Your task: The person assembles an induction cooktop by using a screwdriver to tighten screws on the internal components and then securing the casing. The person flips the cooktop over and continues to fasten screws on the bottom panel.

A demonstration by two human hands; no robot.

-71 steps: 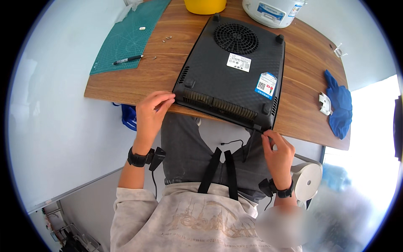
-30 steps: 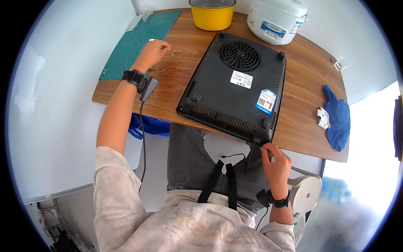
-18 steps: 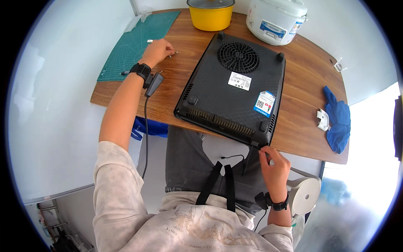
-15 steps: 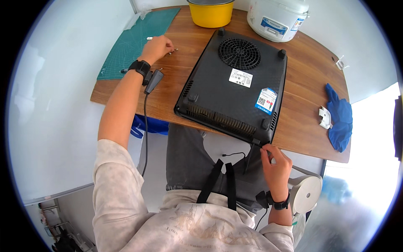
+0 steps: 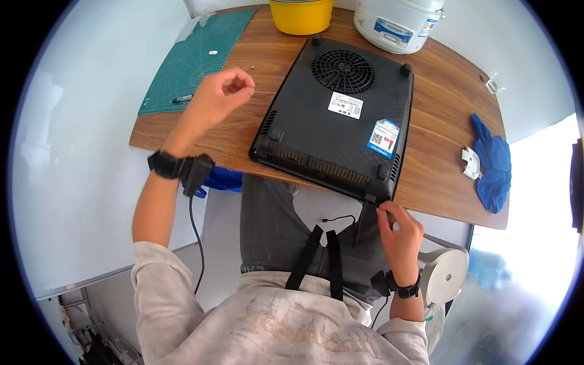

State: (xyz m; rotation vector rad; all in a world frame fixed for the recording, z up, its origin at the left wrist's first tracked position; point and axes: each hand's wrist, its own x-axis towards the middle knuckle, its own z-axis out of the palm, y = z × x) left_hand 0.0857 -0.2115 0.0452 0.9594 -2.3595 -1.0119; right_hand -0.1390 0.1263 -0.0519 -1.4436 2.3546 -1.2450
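A black induction cooker lies upside down on the wooden table, its round fan grille facing up. Over the table, left of the cooker, my left hand is raised with thumb and fingers pinched together; whatever is between them is hidden or too small to name. A tiny metallic piece rests on the wood beyond that hand. My right hand pinches at the cooker's near right corner, beside the black cord. What its fingertips hold cannot be made out.
A green cutting mat carries a marker pen and a small white piece. At the back stand a yellow pot and a white rice cooker. A blue cloth and white plastic part lie right.
My left hand has lifted off the tabletop near the tiny metallic pieces and drawn back toward me, still pinched. My right hand stays at the cooker's corner.
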